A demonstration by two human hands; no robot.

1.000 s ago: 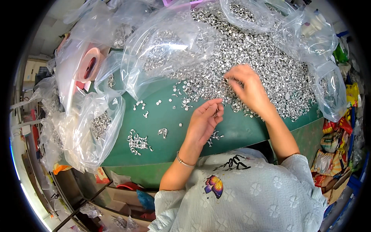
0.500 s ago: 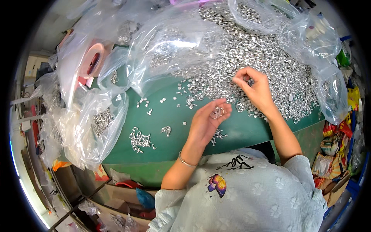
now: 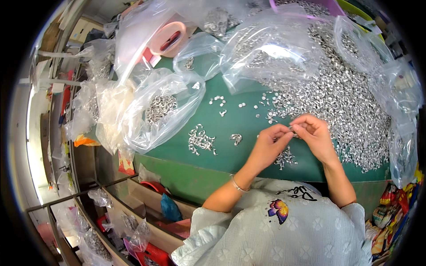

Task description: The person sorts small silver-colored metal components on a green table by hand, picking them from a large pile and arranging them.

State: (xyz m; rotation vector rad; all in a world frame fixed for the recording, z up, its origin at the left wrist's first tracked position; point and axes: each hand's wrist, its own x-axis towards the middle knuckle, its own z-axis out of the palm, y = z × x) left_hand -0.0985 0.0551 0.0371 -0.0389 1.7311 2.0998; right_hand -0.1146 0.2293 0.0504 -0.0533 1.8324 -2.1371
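My left hand (image 3: pixel 269 144) and my right hand (image 3: pixel 316 135) meet over the front of the green table, fingertips close together. A small silver metal piece (image 3: pixel 291 128) shows between them, with my right thumb and forefinger pinched on it. My left fingers are curled closed; the silver rings seen in this palm a moment ago are mostly hidden. Just below the hands lies a small group of silver metal parts (image 3: pixel 285 158). To the right and beyond spreads a large heap of similar small curved parts (image 3: pixel 350 104).
On the green tabletop (image 3: pixel 239 164), a small pile of curved parts (image 3: pixel 202 141) lies at the left. A clear bag (image 3: pixel 186 119) holds silver rings. Further back are a pink basin (image 3: pixel 155 44) and a large plastic bag (image 3: pixel 253 57). Open drawers (image 3: pixel 137 195) stand below the left front edge.
The view has swung left, so the table appears shifted right. My right hand has left the heap and come to my left hand, which has closed from its open palm.
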